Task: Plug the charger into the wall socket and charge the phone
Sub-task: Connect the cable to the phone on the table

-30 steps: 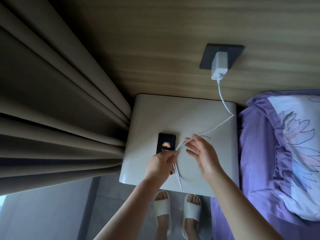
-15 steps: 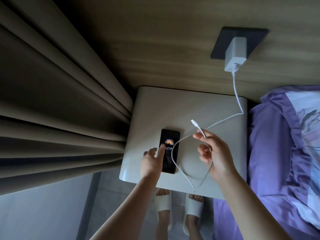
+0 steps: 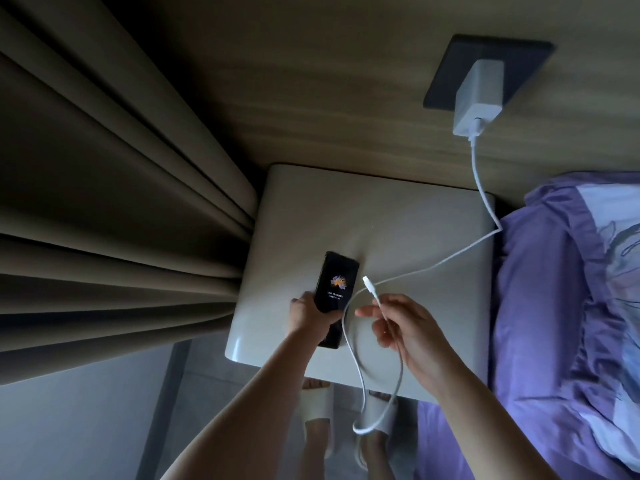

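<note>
Two hands are seen low in the middle of the frame, each busy with something. The phone (image 3: 335,292), screen lit, is gripped around its lower half by the left hand (image 3: 310,315), fingers clamped on its edges, over the near left part of the white bedside table (image 3: 374,216); whether it's lifted or resting on the top can't be told. Just right of it, the free plug (image 3: 370,285) of the white cable (image 3: 446,261) is pinched in the right hand (image 3: 407,327), tip pointing up-left and not touching the phone. A slack loop of cable is left hanging past the table's front edge, down over the slippers (image 3: 317,407) at the bottom. From there the cable is run across the tabletop to the right edge and up to the white charger (image 3: 479,98), which is plugged into the dark wall socket (image 3: 450,77) at upper right. Beige curtains (image 3: 114,202) are bunched along the left, purple bedding (image 3: 554,306) on the right.
</note>
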{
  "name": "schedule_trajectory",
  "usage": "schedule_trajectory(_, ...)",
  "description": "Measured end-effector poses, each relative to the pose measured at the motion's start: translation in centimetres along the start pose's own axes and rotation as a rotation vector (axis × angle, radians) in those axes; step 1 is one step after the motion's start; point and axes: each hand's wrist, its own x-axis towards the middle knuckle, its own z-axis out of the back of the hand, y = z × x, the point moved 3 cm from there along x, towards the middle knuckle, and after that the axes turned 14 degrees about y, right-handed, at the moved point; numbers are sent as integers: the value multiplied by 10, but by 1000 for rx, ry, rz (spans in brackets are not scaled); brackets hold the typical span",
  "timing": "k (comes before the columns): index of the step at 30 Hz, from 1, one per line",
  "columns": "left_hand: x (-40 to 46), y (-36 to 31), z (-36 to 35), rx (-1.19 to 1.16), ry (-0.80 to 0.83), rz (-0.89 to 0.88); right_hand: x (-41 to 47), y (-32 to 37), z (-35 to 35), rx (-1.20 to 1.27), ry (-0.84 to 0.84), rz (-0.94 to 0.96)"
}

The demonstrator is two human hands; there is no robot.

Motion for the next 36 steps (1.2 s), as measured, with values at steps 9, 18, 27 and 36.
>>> schedule_trajectory(9,-53,-30,8,-1350,483,-34,-32,15,-14,-264,-78,50)
schedule_trajectory(18,-97,-72,24,-1815,488,-47,-67,37,-64,-320,19,46)
schedule_trajectory(27,-110,-90,24,-1841,502,-87,-76,49,-69,-312,-87,46)
schedule_trajectory(36,-102,-85,17,-1785,563,-212,-75,45,-68,-275,-103,-58)
